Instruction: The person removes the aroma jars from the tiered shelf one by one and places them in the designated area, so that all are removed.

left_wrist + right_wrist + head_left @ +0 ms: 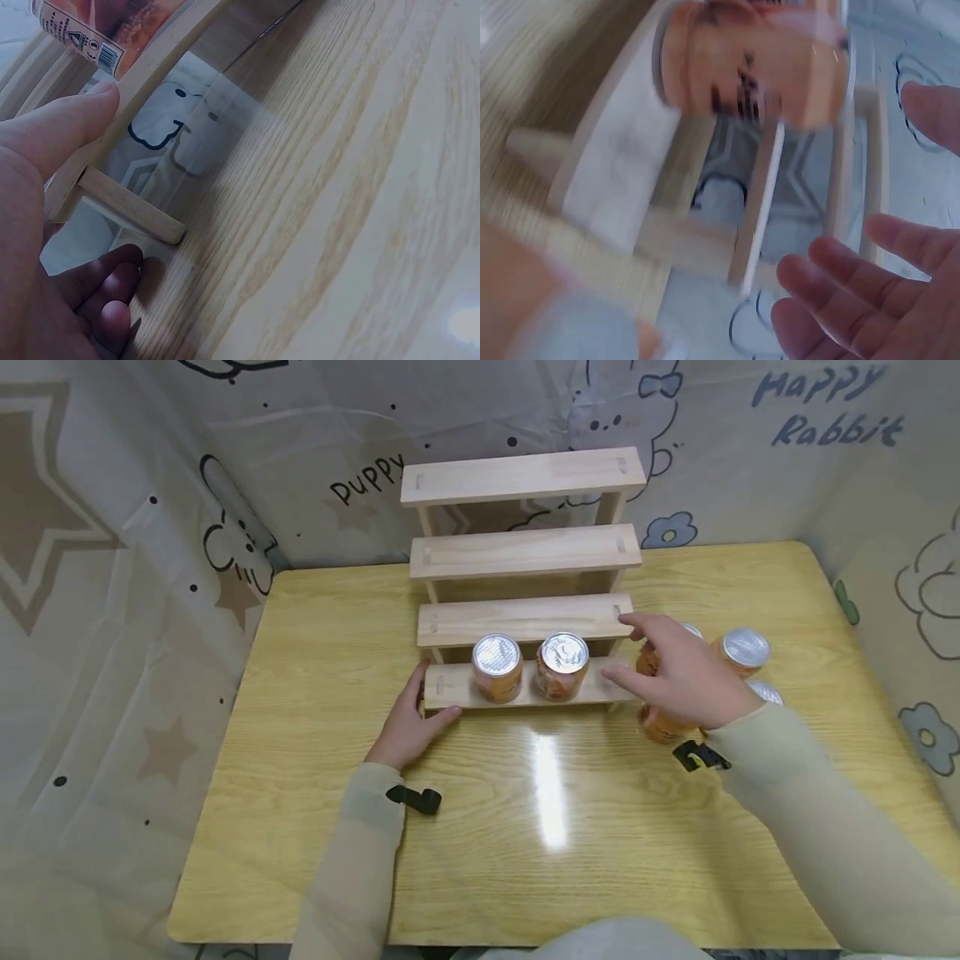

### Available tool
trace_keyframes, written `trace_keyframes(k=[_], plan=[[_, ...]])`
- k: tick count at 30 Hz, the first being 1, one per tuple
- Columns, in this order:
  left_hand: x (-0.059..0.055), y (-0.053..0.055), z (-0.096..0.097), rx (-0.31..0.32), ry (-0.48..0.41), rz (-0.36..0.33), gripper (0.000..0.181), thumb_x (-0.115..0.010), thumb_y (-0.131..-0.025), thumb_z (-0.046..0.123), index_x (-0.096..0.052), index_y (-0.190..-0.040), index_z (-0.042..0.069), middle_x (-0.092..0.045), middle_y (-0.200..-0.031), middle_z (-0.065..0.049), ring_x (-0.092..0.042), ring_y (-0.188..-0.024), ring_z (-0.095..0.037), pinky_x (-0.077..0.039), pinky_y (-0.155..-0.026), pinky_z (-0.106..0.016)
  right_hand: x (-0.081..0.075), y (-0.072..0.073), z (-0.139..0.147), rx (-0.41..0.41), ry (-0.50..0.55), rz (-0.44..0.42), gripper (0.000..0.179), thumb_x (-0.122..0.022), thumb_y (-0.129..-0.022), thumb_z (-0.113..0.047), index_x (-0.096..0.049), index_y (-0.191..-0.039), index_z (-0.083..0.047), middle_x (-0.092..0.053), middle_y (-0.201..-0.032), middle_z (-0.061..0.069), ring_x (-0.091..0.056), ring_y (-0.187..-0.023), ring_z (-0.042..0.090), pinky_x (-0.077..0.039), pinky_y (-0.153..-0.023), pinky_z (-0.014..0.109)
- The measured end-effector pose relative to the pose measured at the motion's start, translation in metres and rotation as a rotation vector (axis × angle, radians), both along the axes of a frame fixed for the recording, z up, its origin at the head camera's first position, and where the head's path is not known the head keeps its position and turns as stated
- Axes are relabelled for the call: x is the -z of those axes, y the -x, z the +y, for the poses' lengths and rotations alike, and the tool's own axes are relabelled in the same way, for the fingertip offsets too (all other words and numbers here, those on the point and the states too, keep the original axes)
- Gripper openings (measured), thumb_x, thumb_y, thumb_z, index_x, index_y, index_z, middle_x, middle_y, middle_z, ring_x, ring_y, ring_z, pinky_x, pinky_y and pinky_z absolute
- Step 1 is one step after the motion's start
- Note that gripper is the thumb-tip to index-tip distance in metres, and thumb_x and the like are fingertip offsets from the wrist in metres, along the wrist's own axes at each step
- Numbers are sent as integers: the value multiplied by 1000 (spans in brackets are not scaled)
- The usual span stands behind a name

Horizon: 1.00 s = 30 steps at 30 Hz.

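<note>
A four-step pale wooden display rack (525, 553) stands on the table. Its lowest step carries two orange-labelled cans with silver lids, a left can (498, 683) and a right can (561, 683). My left hand (408, 727) holds the left end of that step; in the left wrist view the thumb (82, 112) lies along the board and the other fingers curl by the rack's leg (133, 206). My right hand (686, 681) hovers by the right end of the lower steps, fingers spread and holding nothing. The right wrist view shows a can (757, 67) on the step, blurred.
Several more orange cans (745, 647) stand on the table right of the rack, partly hidden by the right hand. The wooden table (480, 868) reaches toward me. Patterned cloth (480, 410) hangs behind the rack and along both sides.
</note>
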<state>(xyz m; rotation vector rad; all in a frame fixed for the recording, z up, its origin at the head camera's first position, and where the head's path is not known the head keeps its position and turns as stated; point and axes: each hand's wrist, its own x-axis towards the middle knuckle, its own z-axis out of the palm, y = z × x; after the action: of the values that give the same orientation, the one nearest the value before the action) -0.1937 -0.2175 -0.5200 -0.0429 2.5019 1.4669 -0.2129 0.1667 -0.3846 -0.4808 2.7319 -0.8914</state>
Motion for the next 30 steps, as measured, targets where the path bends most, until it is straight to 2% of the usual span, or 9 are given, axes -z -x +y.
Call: trace_keyframes(k=[5, 7, 10, 13, 18, 25, 30], plan=[[0, -1, 0, -13, 5, -4, 101, -73, -90, 51, -8, -164, 28, -24, -165, -6, -23, -150, -23, -20, -121, -46, 7, 11, -29, -58, -28, -12, 101, -65, -87, -67, -26, -159, -7, -36, -156, 17, -38, -140, 36, -35, -110, 57], [0, 0, 0, -13, 4, -4, 101, -73, -90, 51, -8, -164, 27, -25, -164, -6, -23, -150, -23, -21, -121, -46, 10, 14, -39, -69, -43, -5, 104, -69, -85, -67, -26, -159, -7, -36, -156, 17, -36, -141, 36, -34, -112, 56], [0, 0, 1, -13, 11, -7, 101, -73, -90, 50, -8, -164, 27, -25, -164, -7, -23, -150, -23, -20, -121, -45, 15, 17, -51, -79, -52, 12, 103, -76, -83, -59, -28, -158, -7, -43, -150, 18, -42, -137, 34, -38, -109, 54], [0, 0, 1, -15, 18, -10, 101, -74, -90, 49, -8, -164, 27, -25, -164, -7, -23, -151, -23, -20, -121, -45, 18, 17, -59, -77, -62, 20, 100, -81, -82, -51, -31, -157, -9, -47, -143, 17, -51, -126, 31, -44, -103, 52], [0, 0, 0, -14, 19, -9, 101, -73, -90, 51, -8, -164, 28, -24, -165, -6, -21, -151, -22, -19, -121, -45, 22, 17, -66, -55, -98, 39, 98, -84, -80, -47, -34, -157, -12, -48, -137, 15, -58, -113, 32, -51, -92, 51], [1, 0, 0, -11, 20, -10, 101, -73, -90, 52, -7, -164, 29, -22, -166, -6, -21, -152, -23, -20, -121, -45, 29, 19, -66, -49, -66, 90, 84, -86, -80, -39, -47, -146, -6, -52, -130, 14, -59, -110, 31, -49, -94, 50], [2, 1, 0, -8, 18, -4, 102, -73, -89, 52, -8, -164, 28, -23, -166, -6, -22, -151, -23, -20, -121, -45, 31, 20, -64, -49, -57, 94, 82, -87, -79, -39, -49, -144, -5, -54, -126, 14, -59, -108, 30, -50, -93, 48]])
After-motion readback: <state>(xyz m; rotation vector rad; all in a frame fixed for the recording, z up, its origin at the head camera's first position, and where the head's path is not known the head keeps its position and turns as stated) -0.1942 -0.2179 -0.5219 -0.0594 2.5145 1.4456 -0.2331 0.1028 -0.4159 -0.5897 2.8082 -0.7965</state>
